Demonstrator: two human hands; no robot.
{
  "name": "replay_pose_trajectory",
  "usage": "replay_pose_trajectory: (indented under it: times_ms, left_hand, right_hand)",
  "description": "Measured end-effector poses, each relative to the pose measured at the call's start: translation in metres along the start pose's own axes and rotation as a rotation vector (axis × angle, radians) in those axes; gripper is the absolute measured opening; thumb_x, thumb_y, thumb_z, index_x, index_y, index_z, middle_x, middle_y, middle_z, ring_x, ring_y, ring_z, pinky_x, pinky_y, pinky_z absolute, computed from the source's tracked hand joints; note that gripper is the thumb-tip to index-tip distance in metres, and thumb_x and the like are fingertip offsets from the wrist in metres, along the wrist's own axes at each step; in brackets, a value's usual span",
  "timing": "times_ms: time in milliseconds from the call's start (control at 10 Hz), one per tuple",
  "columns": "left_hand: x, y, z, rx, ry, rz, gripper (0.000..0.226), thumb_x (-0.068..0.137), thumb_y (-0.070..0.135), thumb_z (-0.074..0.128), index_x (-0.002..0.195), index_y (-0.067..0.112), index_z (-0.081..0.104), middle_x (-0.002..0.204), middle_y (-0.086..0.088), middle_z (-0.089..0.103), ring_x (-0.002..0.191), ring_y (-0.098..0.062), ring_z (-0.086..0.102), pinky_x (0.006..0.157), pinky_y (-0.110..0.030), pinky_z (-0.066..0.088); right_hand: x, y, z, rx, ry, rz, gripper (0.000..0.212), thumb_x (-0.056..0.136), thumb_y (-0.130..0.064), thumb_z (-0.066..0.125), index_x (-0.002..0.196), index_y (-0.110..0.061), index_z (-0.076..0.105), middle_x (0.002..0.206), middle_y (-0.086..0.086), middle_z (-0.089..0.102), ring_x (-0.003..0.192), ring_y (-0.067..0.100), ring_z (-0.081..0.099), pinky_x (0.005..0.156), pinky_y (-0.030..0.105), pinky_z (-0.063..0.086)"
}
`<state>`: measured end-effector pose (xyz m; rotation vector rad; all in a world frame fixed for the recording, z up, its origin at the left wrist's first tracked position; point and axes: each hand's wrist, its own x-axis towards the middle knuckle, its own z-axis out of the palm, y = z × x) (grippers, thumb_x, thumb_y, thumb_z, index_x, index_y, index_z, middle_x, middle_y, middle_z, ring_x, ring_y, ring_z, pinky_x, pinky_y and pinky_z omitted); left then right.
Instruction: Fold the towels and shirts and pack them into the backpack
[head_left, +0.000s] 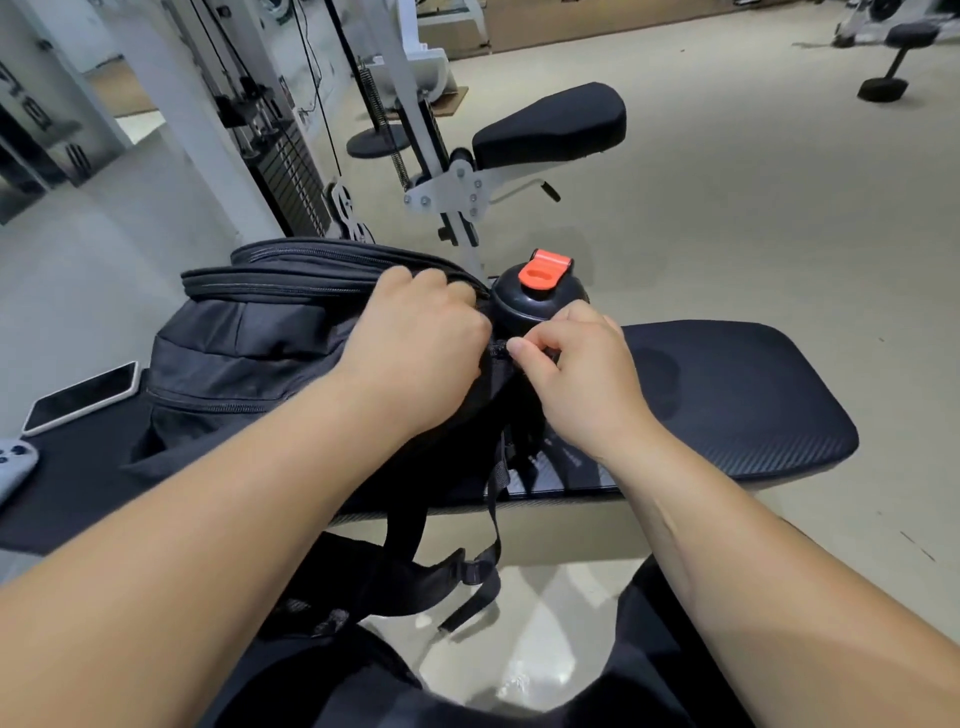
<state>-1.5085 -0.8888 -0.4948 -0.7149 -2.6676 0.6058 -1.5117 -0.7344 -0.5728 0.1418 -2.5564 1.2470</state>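
Note:
A black backpack (249, 353) lies on a black padded bench (737, 395), its straps hanging over the front edge. My left hand (415, 338) grips the backpack's top edge with curled fingers. Just to its right, my right hand (576, 369) pinches a small zipper pull at the bag's side. A black bottle with an orange cap (540, 291) stands in the bag's side pocket, right behind my right hand. No towels or shirts show outside the bag.
A phone (83, 397) lies face up on the bench left of the bag, with a grey controller (13, 465) nearer the left edge. A cable machine (291, 171) and another padded seat (550, 127) stand behind. Pale floor stretches to the right.

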Motion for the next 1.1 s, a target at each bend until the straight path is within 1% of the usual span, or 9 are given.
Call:
replay_pose_trajectory:
  times_ms: [100, 200, 300, 500, 700, 800, 900, 1000, 1100]
  left_hand:
    - [0.001, -0.006, 0.007, -0.033, 0.033, 0.025, 0.016, 0.091, 0.039, 0.059, 0.089, 0.026, 0.068, 0.093, 0.006, 0.062, 0.097, -0.025, 0.055, 0.075, -0.036, 0.028]
    - [-0.003, -0.016, 0.006, -0.14, 0.087, 0.012, 0.016, 0.085, 0.04, 0.068, 0.079, 0.025, 0.067, 0.086, 0.006, 0.065, 0.091, -0.027, 0.058, 0.074, -0.037, 0.036]
    - [-0.007, -0.019, 0.009, -0.157, 0.095, 0.005, 0.018, 0.081, 0.036, 0.073, 0.074, 0.022, 0.066, 0.08, 0.004, 0.065, 0.085, -0.03, 0.06, 0.072, -0.038, 0.039]
    - [-0.001, -0.021, 0.021, -0.152, 0.135, -0.015, 0.018, 0.082, 0.035, 0.071, 0.073, 0.021, 0.065, 0.076, 0.003, 0.063, 0.081, -0.031, 0.06, 0.071, -0.038, 0.037]
    - [0.009, -0.017, 0.027, -0.18, 0.124, -0.095, 0.018, 0.086, 0.039, 0.066, 0.079, 0.022, 0.069, 0.082, 0.003, 0.067, 0.087, -0.029, 0.061, 0.076, -0.039, 0.039]
    - [0.01, -0.012, 0.029, -0.162, 0.115, -0.124, 0.019, 0.087, 0.041, 0.064, 0.082, 0.023, 0.069, 0.085, 0.003, 0.066, 0.089, -0.028, 0.06, 0.077, -0.038, 0.036]
    - [0.01, -0.006, 0.026, -0.153, 0.079, -0.133, 0.025, 0.087, 0.046, 0.061, 0.086, 0.023, 0.07, 0.089, 0.002, 0.066, 0.093, -0.028, 0.059, 0.08, -0.039, 0.037]
    - [0.007, -0.005, 0.02, -0.238, 0.075, -0.134, 0.035, 0.085, 0.055, 0.059, 0.085, 0.021, 0.069, 0.086, 0.001, 0.063, 0.092, -0.028, 0.057, 0.081, -0.039, 0.041]
    - [0.001, -0.011, 0.014, -0.384, 0.15, -0.163, 0.042, 0.081, 0.06, 0.054, 0.08, 0.02, 0.069, 0.079, 0.002, 0.061, 0.085, -0.027, 0.056, 0.076, -0.039, 0.046]
  right_hand:
    - [-0.001, 0.008, 0.001, 0.014, 0.019, 0.017, 0.028, 0.095, -0.038, 0.063, 0.072, -0.023, 0.069, 0.082, -0.013, 0.047, 0.098, 0.023, 0.049, 0.089, 0.048, 0.046]
    - [-0.002, 0.015, 0.008, 0.0, 0.058, 0.03, 0.028, 0.094, -0.038, 0.064, 0.07, -0.025, 0.068, 0.08, -0.012, 0.046, 0.095, 0.021, 0.049, 0.085, 0.047, 0.047]
    - [0.0, 0.021, 0.017, -0.079, 0.103, 0.078, 0.029, 0.094, -0.041, 0.064, 0.069, -0.026, 0.067, 0.078, -0.013, 0.043, 0.093, 0.016, 0.044, 0.081, 0.039, 0.041]
    - [0.019, 0.029, 0.03, -0.153, 0.106, 0.155, 0.029, 0.093, -0.046, 0.064, 0.076, -0.025, 0.073, 0.084, -0.013, 0.046, 0.095, 0.013, 0.035, 0.082, 0.036, 0.032]
    - [0.031, 0.039, 0.039, -0.187, 0.015, 0.245, 0.034, 0.096, -0.047, 0.06, 0.077, -0.023, 0.073, 0.084, -0.012, 0.043, 0.106, 0.023, 0.044, 0.083, 0.035, 0.029]
    - [0.035, 0.039, 0.038, -0.224, 0.003, 0.235, 0.034, 0.096, -0.047, 0.059, 0.076, -0.023, 0.072, 0.087, -0.008, 0.046, 0.108, 0.025, 0.046, 0.083, 0.036, 0.031]
    - [0.038, 0.04, 0.036, -0.246, -0.018, 0.216, 0.036, 0.096, -0.049, 0.057, 0.069, -0.026, 0.064, 0.086, -0.008, 0.051, 0.106, 0.027, 0.05, 0.087, 0.04, 0.041]
    - [0.04, 0.038, 0.03, -0.268, -0.073, 0.205, 0.039, 0.094, -0.051, 0.057, 0.064, -0.025, 0.058, 0.08, -0.007, 0.059, 0.098, 0.029, 0.057, 0.086, 0.043, 0.05]
    - [0.044, 0.025, 0.016, -0.312, -0.159, 0.231, 0.036, 0.092, -0.052, 0.058, 0.068, -0.025, 0.058, 0.074, -0.006, 0.063, 0.088, 0.028, 0.061, 0.074, 0.037, 0.051]
